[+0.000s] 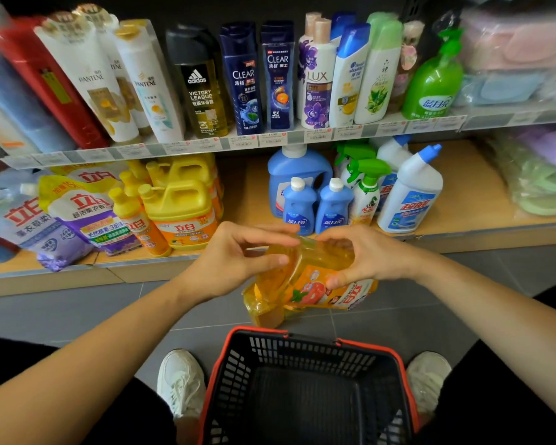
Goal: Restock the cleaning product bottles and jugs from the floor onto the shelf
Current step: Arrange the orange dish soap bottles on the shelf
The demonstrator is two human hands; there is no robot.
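Your left hand [235,255] and right hand [366,255] both grip the pack [305,287] between them, orange liquid showing inside, just before the shelf [482,234]. The basket [257,329] sits below your hands.

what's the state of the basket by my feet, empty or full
Empty, as far as it shows: the basket holds nothing on its bare black mesh floor. Its near end is cut off by the picture's edge.

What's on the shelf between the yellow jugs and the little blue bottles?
Nothing. In the head view, just bare shelf between the yellow jugs and the little blue bottles.
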